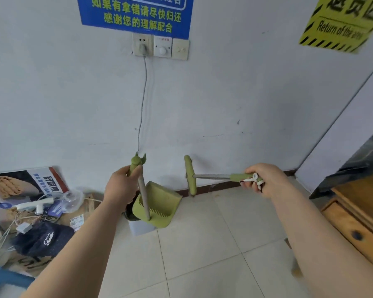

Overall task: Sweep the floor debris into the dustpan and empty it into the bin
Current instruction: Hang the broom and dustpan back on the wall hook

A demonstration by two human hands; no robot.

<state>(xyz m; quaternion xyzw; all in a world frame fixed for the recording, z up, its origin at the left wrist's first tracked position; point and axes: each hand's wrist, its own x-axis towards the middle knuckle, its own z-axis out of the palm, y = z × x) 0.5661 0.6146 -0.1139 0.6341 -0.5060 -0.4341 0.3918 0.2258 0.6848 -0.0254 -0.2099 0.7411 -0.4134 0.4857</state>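
Holding the dustpan (pixel 157 206) by its long handle, our left hand (pixel 122 187) is wrapped tight around the green grip near the top, and the pan hangs tilted over the small grey bin (pixel 141 227) that stands on the tiles close to the wall. Our right hand (pixel 261 179) is closed around the end of the broom (pixel 213 177), which we carry almost level, its green head (pixel 190 175) raised off the floor and pointing toward the wall.

We judge the sweeping part to be finished or nearly so: the pale tile floor (pixel 202 244) before us shows no obvious litter, though a small brownish bit lies low at the right and the blur there keeps us from saying what it is. The pan's inside looks bare from here, with only its comb teeth showing, so the tipping seems done or just ending; we cannot see into the bin to confirm. What appears left is to set pan and broom down, and perhaps check that corner.
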